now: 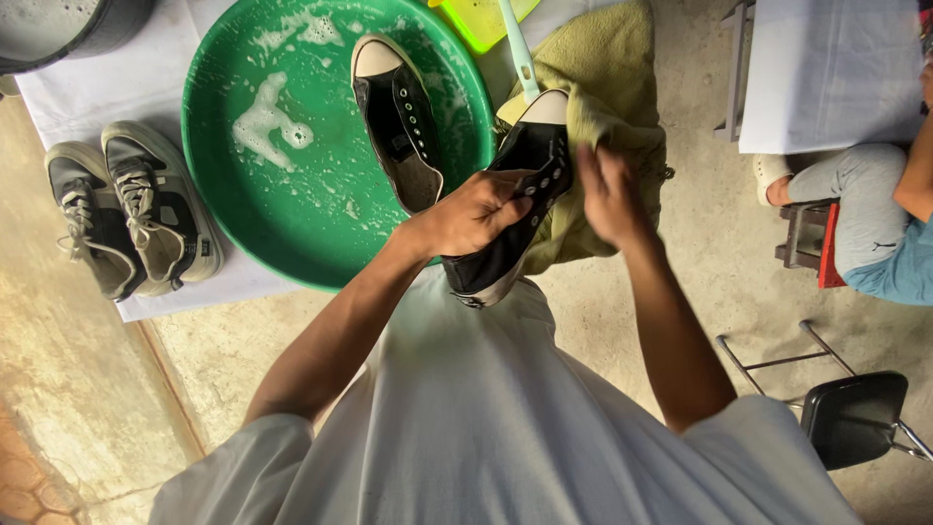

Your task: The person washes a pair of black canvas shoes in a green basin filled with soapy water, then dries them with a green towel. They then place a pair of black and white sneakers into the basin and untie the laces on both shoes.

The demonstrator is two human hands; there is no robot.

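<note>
Just right of the green basin [224, 146], my left hand [476, 212] clamps the black sneaker [510, 209] while my right hand [607, 194], loosely curled beside it, grasps nothing; wet canvas could slip.

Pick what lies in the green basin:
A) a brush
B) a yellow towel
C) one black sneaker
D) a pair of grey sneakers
C: one black sneaker lies in the foamy green basin; the other black sneaker is in the left hand.
</note>
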